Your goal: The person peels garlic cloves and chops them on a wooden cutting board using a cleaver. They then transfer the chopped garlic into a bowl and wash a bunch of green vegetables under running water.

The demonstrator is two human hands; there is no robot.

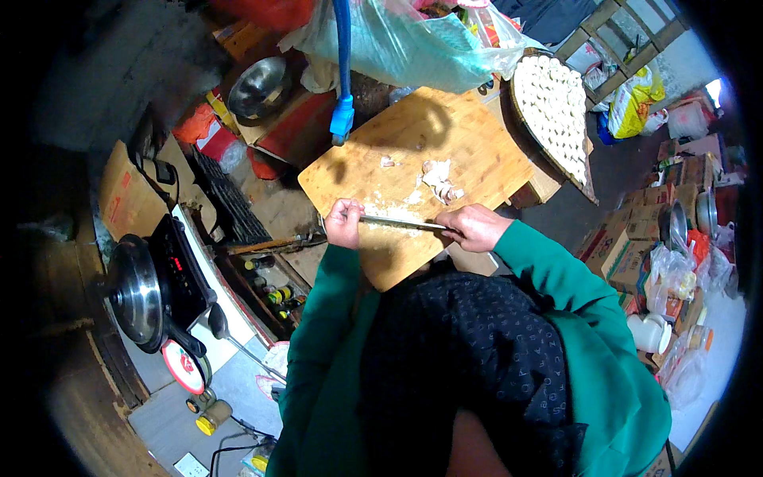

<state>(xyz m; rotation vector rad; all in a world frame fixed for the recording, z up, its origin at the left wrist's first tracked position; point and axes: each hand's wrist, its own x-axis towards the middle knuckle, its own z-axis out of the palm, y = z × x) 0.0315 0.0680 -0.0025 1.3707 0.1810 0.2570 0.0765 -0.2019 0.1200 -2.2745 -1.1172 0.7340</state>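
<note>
A knife (400,223) lies low over the wooden cutting board (477,137), its blade running left to right and seen edge-on. My right hand (474,228) is closed around its handle end. At the other end, my left hand (344,222) is curled against the blade's tip. Finely chopped garlic (390,211) is spread along the far side of the blade, and some bits lie on the near side. Beyond it sits a small heap of garlic cloves and papery skins (440,179). A smaller piece of garlic (388,161) lies further left.
A woven tray of white dough pieces (551,113) stands beyond the board's right corner. Plastic bags (411,47) and a blue cable (343,65) hang over the far side. At left, a lidded pan (134,292) sits on an induction cooker (179,262), near a ladle (219,322).
</note>
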